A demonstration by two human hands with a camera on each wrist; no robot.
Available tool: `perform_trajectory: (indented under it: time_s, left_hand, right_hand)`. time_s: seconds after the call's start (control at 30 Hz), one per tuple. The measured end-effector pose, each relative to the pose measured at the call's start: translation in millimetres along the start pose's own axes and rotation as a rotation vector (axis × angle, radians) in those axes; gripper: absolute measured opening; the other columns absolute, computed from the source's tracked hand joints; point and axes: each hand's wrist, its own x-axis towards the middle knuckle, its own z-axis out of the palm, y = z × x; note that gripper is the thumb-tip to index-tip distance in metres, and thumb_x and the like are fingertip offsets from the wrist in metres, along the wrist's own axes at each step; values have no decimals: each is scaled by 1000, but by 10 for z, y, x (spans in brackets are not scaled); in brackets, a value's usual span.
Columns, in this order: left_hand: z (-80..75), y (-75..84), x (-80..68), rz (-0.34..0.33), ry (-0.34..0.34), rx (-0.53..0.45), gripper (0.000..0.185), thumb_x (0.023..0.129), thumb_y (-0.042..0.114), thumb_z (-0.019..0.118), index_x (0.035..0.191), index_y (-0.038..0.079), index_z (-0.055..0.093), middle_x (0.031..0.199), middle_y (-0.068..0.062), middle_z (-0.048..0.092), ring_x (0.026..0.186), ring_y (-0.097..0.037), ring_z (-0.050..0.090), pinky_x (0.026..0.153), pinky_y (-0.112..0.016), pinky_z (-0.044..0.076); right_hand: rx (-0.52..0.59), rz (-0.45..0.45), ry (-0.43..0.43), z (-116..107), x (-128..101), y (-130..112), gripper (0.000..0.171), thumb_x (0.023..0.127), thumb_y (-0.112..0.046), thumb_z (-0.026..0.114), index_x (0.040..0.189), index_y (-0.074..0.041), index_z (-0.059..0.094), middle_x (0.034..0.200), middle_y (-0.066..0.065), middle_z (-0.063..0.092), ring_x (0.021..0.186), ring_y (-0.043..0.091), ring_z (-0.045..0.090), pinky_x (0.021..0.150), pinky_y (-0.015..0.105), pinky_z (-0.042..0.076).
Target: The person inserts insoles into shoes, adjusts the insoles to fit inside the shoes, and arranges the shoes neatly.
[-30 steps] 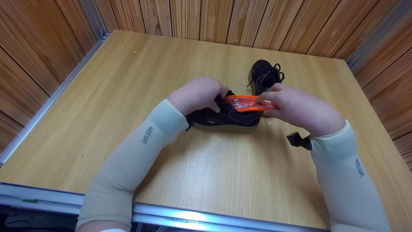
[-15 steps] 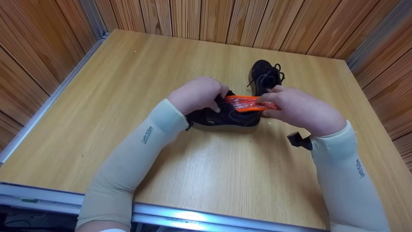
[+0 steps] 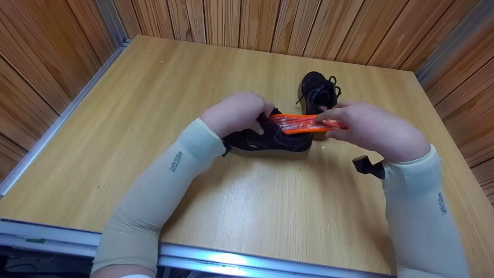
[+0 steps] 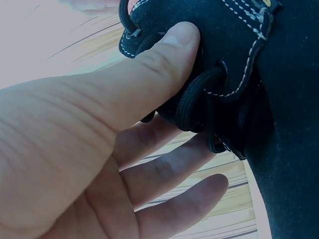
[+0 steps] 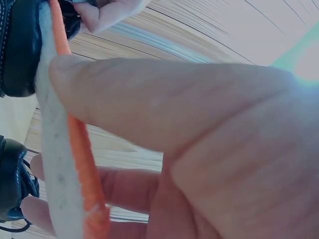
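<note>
Wooden counter (image 3: 154,127) with plank walls around it. Near black shoe (image 3: 270,141) lies on its side mid-counter; second black shoe (image 3: 318,90) stands just behind it. Left hand (image 3: 237,112) grips the near shoe at the lace area, thumb (image 4: 164,59) curled over the edge, other fingers (image 4: 169,174) loose beneath. Right hand (image 3: 370,129) pinches an orange insole (image 3: 303,124), thumb on top, fingers under; the insole's far end probably sits inside the shoe opening, though the hand covers it.
</note>
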Motion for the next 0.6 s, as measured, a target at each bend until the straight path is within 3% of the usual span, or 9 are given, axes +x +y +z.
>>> perform_trajectory:
  time_s: [0.6]
  left_hand:
    - [4, -10, -6, 13, 15, -9, 28, 94, 23, 88, 113, 12, 72, 114, -4, 76, 108, -27, 68, 104, -47, 56]
  right_hand:
    - [-24, -4, 11, -24, -11, -45, 39, 101, -16, 77, 140, -21, 75, 142, 16, 70, 103, 29, 66, 86, 48, 55]
